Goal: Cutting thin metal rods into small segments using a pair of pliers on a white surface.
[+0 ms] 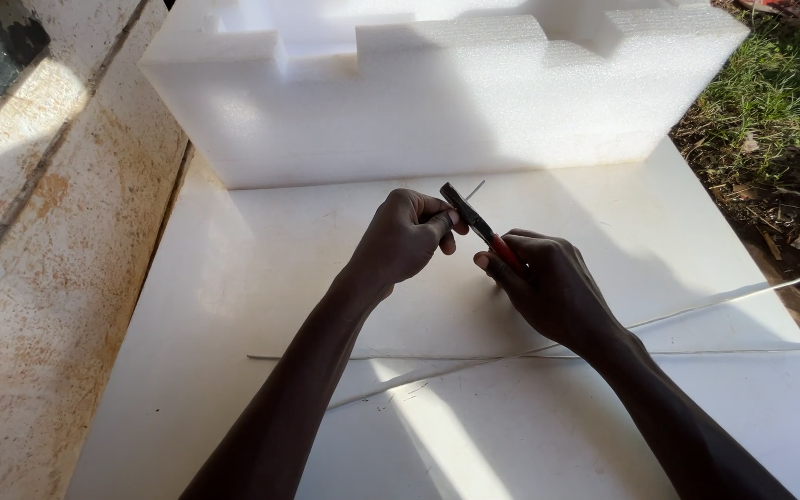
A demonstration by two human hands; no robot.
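Pliers [476, 223], one pair, red-handled, two hands on them.
Long axis runs diagonally, nose up-left; right hand [548, 287] clamps the handles, left hand [405, 236] pinches a thin wire [475, 190] at the nose.

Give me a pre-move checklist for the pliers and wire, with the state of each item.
1. Right hand grips the pliers by the red handles: ok.
2. Left hand pinches at the pliers' tip: ok.
3. Wire seated in the tip: cannot tell, too thin.
4. Long wires lie under the forearms: not ok.
5. Board flat under the hands: ok.
6. Foam block stands apart from the hands: ok.
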